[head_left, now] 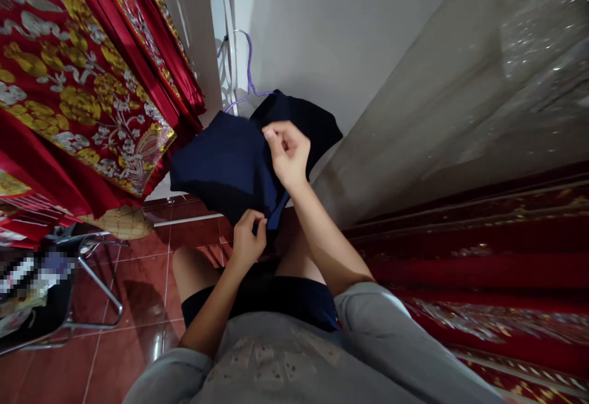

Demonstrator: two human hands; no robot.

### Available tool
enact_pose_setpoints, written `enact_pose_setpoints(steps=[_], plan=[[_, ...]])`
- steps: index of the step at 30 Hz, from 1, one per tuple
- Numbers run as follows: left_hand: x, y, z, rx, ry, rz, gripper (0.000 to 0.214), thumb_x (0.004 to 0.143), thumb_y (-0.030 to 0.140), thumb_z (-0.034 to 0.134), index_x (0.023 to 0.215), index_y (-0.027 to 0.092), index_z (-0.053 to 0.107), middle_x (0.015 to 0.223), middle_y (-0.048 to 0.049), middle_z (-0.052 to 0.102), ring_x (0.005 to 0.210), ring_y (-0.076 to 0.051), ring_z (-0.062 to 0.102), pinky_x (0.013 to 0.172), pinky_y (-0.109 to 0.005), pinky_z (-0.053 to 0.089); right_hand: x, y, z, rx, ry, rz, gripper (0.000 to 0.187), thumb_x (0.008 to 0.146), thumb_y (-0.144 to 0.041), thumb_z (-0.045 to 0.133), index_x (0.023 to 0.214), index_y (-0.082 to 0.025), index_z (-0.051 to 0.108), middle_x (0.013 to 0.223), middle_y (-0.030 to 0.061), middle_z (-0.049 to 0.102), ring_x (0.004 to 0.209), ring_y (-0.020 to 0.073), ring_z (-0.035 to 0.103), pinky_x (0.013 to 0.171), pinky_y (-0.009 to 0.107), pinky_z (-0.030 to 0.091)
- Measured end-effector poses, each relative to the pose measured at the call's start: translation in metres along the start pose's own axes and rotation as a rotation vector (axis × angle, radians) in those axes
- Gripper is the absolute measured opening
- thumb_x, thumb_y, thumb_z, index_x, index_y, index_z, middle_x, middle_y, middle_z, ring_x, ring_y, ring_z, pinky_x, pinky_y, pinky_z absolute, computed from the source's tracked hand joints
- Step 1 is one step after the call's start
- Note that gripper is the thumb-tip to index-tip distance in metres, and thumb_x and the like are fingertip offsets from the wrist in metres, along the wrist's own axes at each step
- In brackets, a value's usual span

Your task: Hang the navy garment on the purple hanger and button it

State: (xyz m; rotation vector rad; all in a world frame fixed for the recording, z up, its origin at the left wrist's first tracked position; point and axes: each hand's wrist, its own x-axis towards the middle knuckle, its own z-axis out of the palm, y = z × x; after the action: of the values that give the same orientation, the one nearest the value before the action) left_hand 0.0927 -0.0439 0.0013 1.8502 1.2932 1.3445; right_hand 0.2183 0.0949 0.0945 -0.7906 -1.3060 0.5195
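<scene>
A dark navy garment (221,159) hangs open from a purple hanger (251,73) in front of me. My left hand (250,238) is closed in a pinch at the garment's lower front edge, thumb and forefinger on the cloth. Higher up, my right hand (289,152) is in front of the garment's opening, with thumb and forefinger pressed together and the other fingers curled. Whatever lies between the right fingertips is too small to make out.
Red cloth with gold and silver patterns (92,85) hangs at the left. Below it stands a folding chair (99,281) with items on its seat, on red floor tiles (142,293). At the right are a clear plastic cover (414,116) and more red fabric (483,269).
</scene>
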Motion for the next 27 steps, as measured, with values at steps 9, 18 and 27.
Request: enact_pose_setpoints(steps=[9, 18, 27], plan=[[0.051, 0.019, -0.035, 0.022, 0.035, 0.228, 0.019, 0.103, 0.027, 0.056, 0.114, 0.021, 0.07, 0.109, -0.0083, 0.072, 0.105, -0.021, 0.066, 0.095, -0.038, 0.052, 0.01, -0.024, 0.005, 0.012, -0.005, -0.115, 0.042, 0.099, -0.062, 0.055, 0.101, -0.021, 0.067, 0.081, 0.001, 0.053, 0.079, 0.0146, 0.06, 0.068, 0.028, 0.052], [0.162, 0.075, -0.064, 0.286, -0.011, 0.471, 0.029, 0.108, 0.035, 0.045, 0.112, 0.017, 0.067, 0.097, -0.0054, 0.065, 0.09, -0.017, 0.064, 0.088, -0.03, 0.051, 0.005, -0.046, -0.002, 0.098, -0.154, -0.091, 0.04, 0.098, -0.062, 0.057, 0.1, -0.023, 0.064, 0.08, -0.0001, 0.058, 0.067, 0.0109, 0.058, 0.059, 0.025, 0.051], [0.163, 0.072, -0.069, 0.403, -0.058, 0.501, 0.025, 0.107, 0.024, 0.043, 0.103, 0.016, 0.066, 0.092, -0.0048, 0.068, 0.086, -0.016, 0.065, 0.083, -0.026, 0.048, 0.011, -0.034, -0.006, 0.155, -0.251, 0.048, 0.039, 0.093, -0.06, 0.065, 0.101, -0.023, 0.055, 0.074, -0.0037, 0.058, 0.057, 0.0084, 0.056, 0.046, 0.02, 0.045]])
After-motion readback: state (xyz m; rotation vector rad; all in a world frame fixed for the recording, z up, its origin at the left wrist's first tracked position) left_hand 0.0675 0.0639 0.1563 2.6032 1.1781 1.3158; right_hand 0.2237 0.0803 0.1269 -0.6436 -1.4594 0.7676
